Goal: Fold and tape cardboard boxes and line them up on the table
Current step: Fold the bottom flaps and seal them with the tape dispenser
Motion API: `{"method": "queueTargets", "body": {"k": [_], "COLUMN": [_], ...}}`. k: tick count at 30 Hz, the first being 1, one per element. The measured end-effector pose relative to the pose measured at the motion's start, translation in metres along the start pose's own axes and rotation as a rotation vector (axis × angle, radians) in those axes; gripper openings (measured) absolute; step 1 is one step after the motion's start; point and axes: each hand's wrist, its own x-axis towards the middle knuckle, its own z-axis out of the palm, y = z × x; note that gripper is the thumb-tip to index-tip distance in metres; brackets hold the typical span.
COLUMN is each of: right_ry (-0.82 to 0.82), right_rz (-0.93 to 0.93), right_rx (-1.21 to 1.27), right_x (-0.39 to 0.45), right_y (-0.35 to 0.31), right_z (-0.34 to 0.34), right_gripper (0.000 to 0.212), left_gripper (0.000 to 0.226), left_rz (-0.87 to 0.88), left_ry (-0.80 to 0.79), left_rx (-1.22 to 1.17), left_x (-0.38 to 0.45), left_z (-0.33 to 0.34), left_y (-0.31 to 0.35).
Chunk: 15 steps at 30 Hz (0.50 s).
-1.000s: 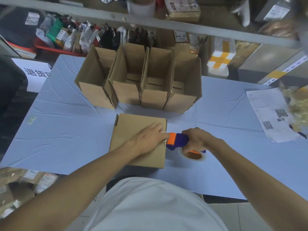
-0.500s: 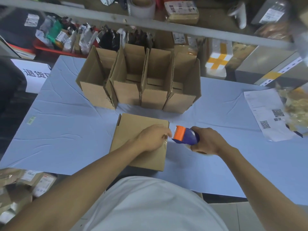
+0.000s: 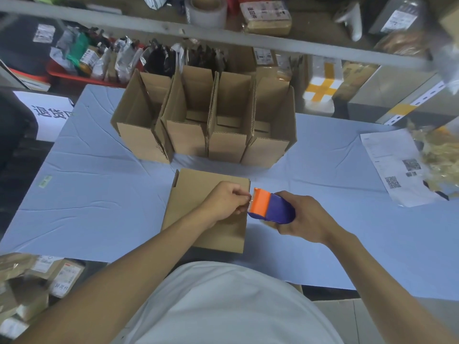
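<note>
A folded cardboard box [image 3: 193, 194] lies closed side up near the front edge of the blue table [image 3: 87, 194]. My left hand [image 3: 224, 201] hovers over its right half, fingers curled and pinching at the tape end by the dispenser's orange blade. My right hand [image 3: 301, 218] grips the purple and orange tape dispenser [image 3: 269, 206] just right of the box, held above the table. Several open cardboard boxes [image 3: 206, 120] stand in a row behind.
A printed sheet with QR codes [image 3: 395, 167] lies on the table's right side beside crumpled yellowish plastic [image 3: 442, 150]. Shelves with parcels and bags rise behind the table. More parcels lie on the floor at lower left [image 3: 37, 276].
My right hand lifted the dispenser off the table and tilted it up beside the box. My left hand went from flat on the box to curled, pinching at the dispenser's blade.
</note>
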Motion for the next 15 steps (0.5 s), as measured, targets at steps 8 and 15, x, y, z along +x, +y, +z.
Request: {"method": "queueTargets", "body": {"k": [8,15], "right_ry": [-0.004,-0.014], "right_rz": [-0.010,-0.020], "right_rx": [-0.039,-0.061], "right_x": [0.0011,-0.0014], "right_y": [0.0017,0.0027], "right_z": [-0.0021,0.0024], "right_gripper": [0.059,0.059], "left_gripper": [0.012,0.009], "left_rz": [-0.067,-0.015], "left_ry": [-0.028,0.160], "left_rx": [-0.064,0.219], "left_x": [-0.0047,-0.0062], "left_z": [-0.0033,-0.0024], "left_y": [0.0000,-0.0022]}}
